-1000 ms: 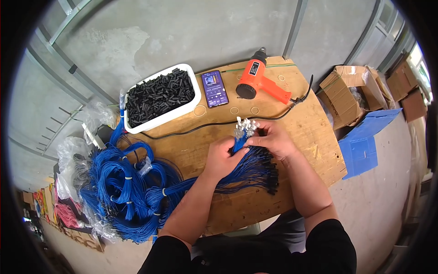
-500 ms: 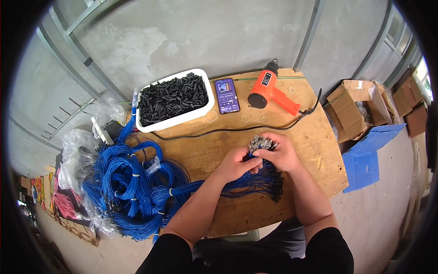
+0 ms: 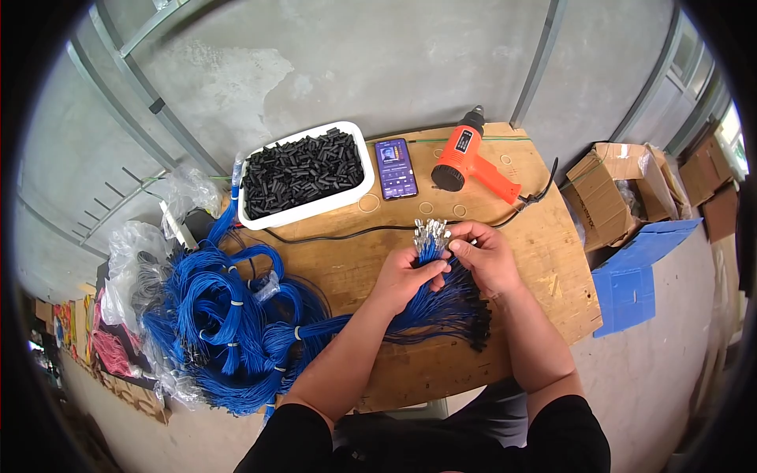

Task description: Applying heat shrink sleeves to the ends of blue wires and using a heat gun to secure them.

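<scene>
Bundle of blue wires point(image 3: 428, 254), metal tips uppermost, held above the table point(image 3: 544, 272) in front of the person. Hands: close together; left hand point(image 3: 404, 281) clamped around the bundle below the tips; right hand point(image 3: 490, 258) beside the tips, thumb and fingertips drawn together, cannot tell whether on a wire. Black wire ends point(image 3: 478, 322): below the right hand. Coiled blue wires point(image 3: 235, 311): left. Beyond the hands: black cord point(image 3: 347, 236); white tub point(image 3: 309, 214) of black tubes point(image 3: 303, 173); phone point(image 3: 397, 169); orange heat gun point(image 3: 464, 154), lying on its side.
</scene>
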`<state>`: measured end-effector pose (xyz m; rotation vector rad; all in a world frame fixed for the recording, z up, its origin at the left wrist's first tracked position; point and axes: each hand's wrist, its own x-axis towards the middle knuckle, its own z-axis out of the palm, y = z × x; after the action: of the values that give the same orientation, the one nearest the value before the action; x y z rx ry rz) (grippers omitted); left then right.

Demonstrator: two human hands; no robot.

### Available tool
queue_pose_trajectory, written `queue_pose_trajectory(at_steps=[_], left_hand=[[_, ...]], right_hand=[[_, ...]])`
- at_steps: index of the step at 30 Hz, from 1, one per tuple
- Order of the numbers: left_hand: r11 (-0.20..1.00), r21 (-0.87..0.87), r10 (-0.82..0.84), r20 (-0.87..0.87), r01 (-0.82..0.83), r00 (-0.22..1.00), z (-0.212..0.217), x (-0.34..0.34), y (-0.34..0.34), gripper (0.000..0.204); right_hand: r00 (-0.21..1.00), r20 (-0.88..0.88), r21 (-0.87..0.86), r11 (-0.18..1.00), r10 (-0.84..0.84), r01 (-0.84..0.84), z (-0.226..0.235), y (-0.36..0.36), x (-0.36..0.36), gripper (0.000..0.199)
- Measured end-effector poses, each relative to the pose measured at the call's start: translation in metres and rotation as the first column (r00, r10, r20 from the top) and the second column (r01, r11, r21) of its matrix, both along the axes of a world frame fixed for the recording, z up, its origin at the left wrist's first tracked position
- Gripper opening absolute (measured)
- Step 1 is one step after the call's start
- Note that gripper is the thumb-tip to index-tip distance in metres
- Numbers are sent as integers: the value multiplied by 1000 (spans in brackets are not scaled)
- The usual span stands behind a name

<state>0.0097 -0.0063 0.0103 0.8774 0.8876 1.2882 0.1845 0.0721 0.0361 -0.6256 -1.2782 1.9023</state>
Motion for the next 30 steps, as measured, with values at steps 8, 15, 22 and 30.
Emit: queue_pose_trajectory(at_steps=[8, 15, 22, 30], left_hand=[[992, -25, 124, -3, -124, 992, -6, 0, 3, 17], [994, -30, 108, 2, -108, 994, -4, 1, 2, 17], [993, -50, 111, 11, -110, 994, -5, 1, 2, 18], [993, -21, 119, -9, -119, 993, -3, 1, 4, 14]], right_hand=[[999, 2, 29, 999, 34, -34, -2, 7, 11, 15], [999, -24, -102, 994, -33, 31, 1, 10, 12, 10], [996, 36, -30, 996, -87, 88, -5, 2, 1, 10], [999, 29, -85, 996, 19, -17, 2, 1, 0, 9]])
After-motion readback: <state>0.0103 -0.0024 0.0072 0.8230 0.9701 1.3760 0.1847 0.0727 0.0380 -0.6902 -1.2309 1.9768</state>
